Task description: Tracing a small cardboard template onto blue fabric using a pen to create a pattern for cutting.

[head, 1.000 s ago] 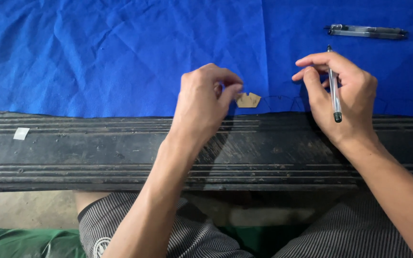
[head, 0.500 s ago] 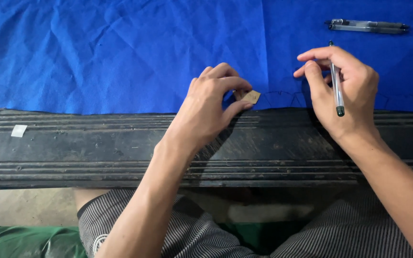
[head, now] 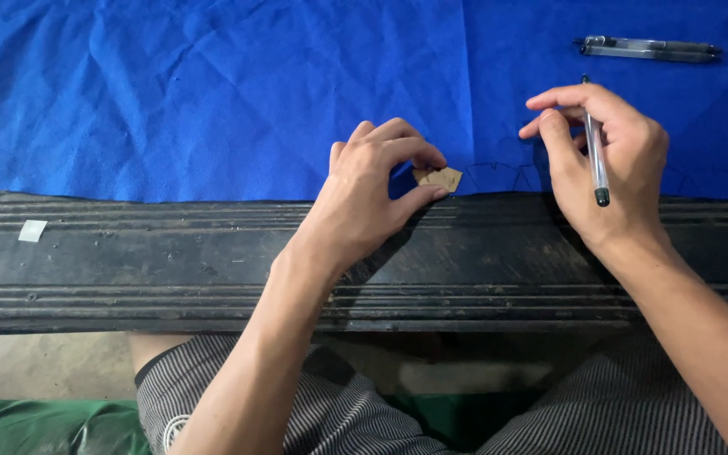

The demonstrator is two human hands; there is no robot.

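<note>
Left hand shifted right — cardboard piece seemingly pinched between fingertips.

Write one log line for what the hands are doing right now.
left hand: pinches small brown card piece on blue cloth | right hand: holds pen | spare pen: lies on cloth

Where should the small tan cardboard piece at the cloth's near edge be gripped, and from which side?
Probably by its bare right end, coming from the right. The cardboard piece lies flat on the blue cloth, and the left hand already pinches its left part between thumb and fingers, so only the right tip shows free. The right hand holds a pen close by.
</note>
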